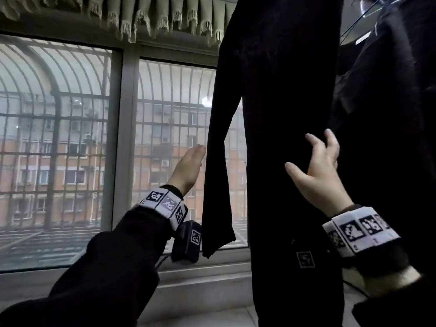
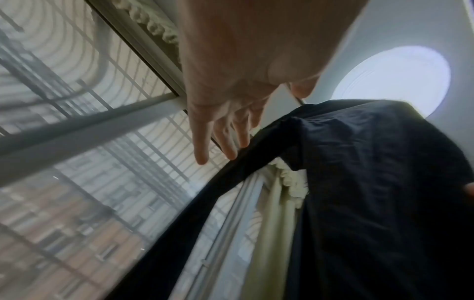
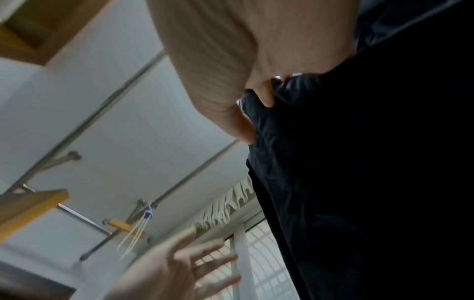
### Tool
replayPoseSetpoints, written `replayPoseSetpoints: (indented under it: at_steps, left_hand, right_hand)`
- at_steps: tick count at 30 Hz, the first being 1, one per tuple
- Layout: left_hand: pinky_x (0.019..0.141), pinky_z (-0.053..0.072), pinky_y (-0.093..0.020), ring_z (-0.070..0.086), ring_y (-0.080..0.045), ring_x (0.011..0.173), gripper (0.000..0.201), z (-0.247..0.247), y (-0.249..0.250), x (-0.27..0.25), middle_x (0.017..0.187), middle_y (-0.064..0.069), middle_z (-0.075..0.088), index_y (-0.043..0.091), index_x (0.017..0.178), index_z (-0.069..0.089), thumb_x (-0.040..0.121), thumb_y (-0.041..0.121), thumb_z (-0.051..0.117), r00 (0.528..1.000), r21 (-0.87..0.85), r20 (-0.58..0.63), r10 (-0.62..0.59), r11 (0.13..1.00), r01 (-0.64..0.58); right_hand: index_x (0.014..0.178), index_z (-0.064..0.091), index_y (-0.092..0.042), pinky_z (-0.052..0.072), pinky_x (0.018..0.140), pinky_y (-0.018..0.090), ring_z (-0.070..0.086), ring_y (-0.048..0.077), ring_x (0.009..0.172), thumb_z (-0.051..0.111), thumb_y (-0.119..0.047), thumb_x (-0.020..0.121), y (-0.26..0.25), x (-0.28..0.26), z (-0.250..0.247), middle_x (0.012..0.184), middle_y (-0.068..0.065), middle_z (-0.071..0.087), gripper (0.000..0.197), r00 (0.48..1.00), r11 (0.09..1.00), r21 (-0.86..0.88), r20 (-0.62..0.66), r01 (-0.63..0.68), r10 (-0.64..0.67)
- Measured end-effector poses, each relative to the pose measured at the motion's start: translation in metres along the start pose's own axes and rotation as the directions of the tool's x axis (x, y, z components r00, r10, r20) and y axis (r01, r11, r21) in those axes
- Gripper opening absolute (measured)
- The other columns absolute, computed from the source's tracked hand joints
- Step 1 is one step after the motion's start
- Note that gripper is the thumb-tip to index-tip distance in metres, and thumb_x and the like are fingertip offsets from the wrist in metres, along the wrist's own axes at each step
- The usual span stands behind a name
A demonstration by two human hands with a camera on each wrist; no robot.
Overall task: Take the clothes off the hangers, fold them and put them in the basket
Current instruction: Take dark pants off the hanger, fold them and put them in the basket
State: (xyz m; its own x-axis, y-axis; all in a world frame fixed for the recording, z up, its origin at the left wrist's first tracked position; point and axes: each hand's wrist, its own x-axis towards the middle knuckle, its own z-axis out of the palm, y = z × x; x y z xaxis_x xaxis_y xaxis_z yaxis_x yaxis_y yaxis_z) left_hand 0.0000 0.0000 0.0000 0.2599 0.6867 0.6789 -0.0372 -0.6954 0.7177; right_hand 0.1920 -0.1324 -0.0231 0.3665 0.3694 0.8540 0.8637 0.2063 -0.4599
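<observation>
A black long-sleeved garment (image 1: 283, 114) hangs in front of the window, its top out of frame. Its left sleeve (image 1: 219, 166) hangs free. My left hand (image 1: 194, 156) is flat with straight fingers just left of that sleeve; in the left wrist view its fingertips (image 2: 231, 154) touch the sleeve (image 2: 231, 182). My right hand (image 1: 311, 156) has its fingers spread against the garment's right edge. In the right wrist view its thumb (image 3: 243, 130) and a fingertip (image 3: 266, 99) press into the dark cloth (image 3: 359, 162). No basket is in view.
A second dark garment (image 1: 389, 114) hangs on a hanger (image 1: 368, 13) at the right, close behind the first. The barred window (image 1: 70, 138) and its sill (image 1: 200, 272) lie straight ahead. Drying rails (image 3: 107, 99) run across the ceiling near a round lamp (image 2: 392, 81).
</observation>
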Motion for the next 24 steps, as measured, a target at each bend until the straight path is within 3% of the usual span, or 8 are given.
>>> replayPoseSetpoints:
  at_steps: [5,7,9,11,14,19,22,24]
  left_hand:
    - [0.094,0.037,-0.038,0.046,-0.012,0.116,0.04,0.048,0.03,0.001,0.121,0.019,0.05,0.022,0.136,0.037,0.098,0.036,0.033,0.98,-0.155,0.187,0.069,0.987,-0.04]
    - [0.091,0.043,-0.04,0.045,-0.013,0.12,0.051,0.061,0.037,0.01,0.135,0.012,0.045,0.024,0.144,0.029,0.096,0.04,0.037,0.976,-0.191,0.206,0.069,0.981,-0.029]
    - [0.077,0.049,-0.027,0.052,-0.009,0.107,0.043,0.072,0.042,0.022,0.125,0.006,0.053,0.017,0.136,0.039,0.096,0.033,0.041,0.967,-0.251,0.211,0.141,0.964,-0.085]
    - [0.074,0.049,-0.014,0.056,-0.006,0.092,0.027,0.079,0.045,0.03,0.106,0.002,0.059,0.012,0.122,0.048,0.096,0.019,0.043,0.947,-0.304,0.217,0.236,0.938,-0.164]
    - [0.09,0.04,-0.018,0.053,-0.012,0.104,0.035,0.081,0.045,0.043,0.112,-0.002,0.056,0.009,0.127,0.048,0.093,0.016,0.051,0.946,-0.19,0.198,0.256,0.957,-0.219]
    - [0.08,0.039,-0.029,0.056,-0.027,0.094,0.026,0.065,0.027,0.067,0.1,-0.014,0.06,0.005,0.112,0.055,0.088,0.016,0.052,0.973,0.272,0.127,0.194,0.936,-0.222]
    - [0.092,0.047,-0.042,0.06,-0.035,0.104,0.037,0.058,0.015,0.074,0.108,-0.023,0.065,0.006,0.104,0.061,0.078,0.029,0.049,0.977,0.19,0.092,0.194,0.959,-0.208]
    - [0.092,0.047,-0.045,0.062,-0.032,0.101,0.036,0.059,0.006,0.08,0.103,-0.019,0.066,0.012,0.101,0.061,0.074,0.032,0.049,0.978,0.084,0.116,0.172,0.98,-0.182]
  right_hand:
    - [0.141,0.033,-0.002,0.012,0.1,0.003,0.029,0.023,0.138,0.052,0.003,0.083,0.005,0.012,0.029,0.147,0.015,0.029,0.061,0.993,0.993,0.013,-0.006,0.115,-0.115]
    - [0.139,0.037,0.0,0.014,0.099,0.0,0.037,0.023,0.135,0.051,0.007,0.08,0.006,0.019,0.039,0.14,0.015,0.041,0.061,0.984,0.984,0.022,0.024,0.175,-0.175]
    - [0.14,0.037,0.0,0.015,0.1,-0.002,0.037,0.024,0.135,0.049,0.009,0.081,0.002,0.019,0.047,0.141,0.014,0.042,0.062,0.965,0.972,0.024,0.115,0.233,-0.234]
    - [0.141,0.038,-0.004,0.023,0.106,0.008,0.04,0.024,0.133,0.047,0.006,0.08,-0.001,0.02,0.056,0.141,0.012,0.043,0.062,0.934,0.959,0.021,0.218,0.284,-0.282]
    - [0.134,0.048,-0.006,0.039,0.106,0.032,0.049,0.027,0.124,0.047,0.002,0.079,-0.008,0.026,0.065,0.133,0.011,0.051,0.055,0.889,0.94,0.002,0.325,0.341,-0.323]
    - [0.108,0.068,-0.004,0.052,0.093,0.035,0.065,0.026,0.101,0.048,0.01,0.076,-0.017,0.049,0.067,0.11,0.013,0.069,0.04,0.876,0.956,0.09,0.383,0.28,-0.293]
    - [0.095,0.073,-0.007,0.052,0.092,0.03,0.067,0.02,0.09,0.051,0.004,0.076,-0.026,0.074,0.058,0.105,0.011,0.072,0.031,0.947,0.977,0.138,0.256,0.164,-0.195]
    - [0.108,0.067,-0.01,0.048,0.091,0.021,0.064,0.015,0.094,0.055,-0.003,0.079,-0.038,0.093,0.05,0.114,0.006,0.069,0.032,0.978,0.98,0.146,0.134,0.138,-0.158]
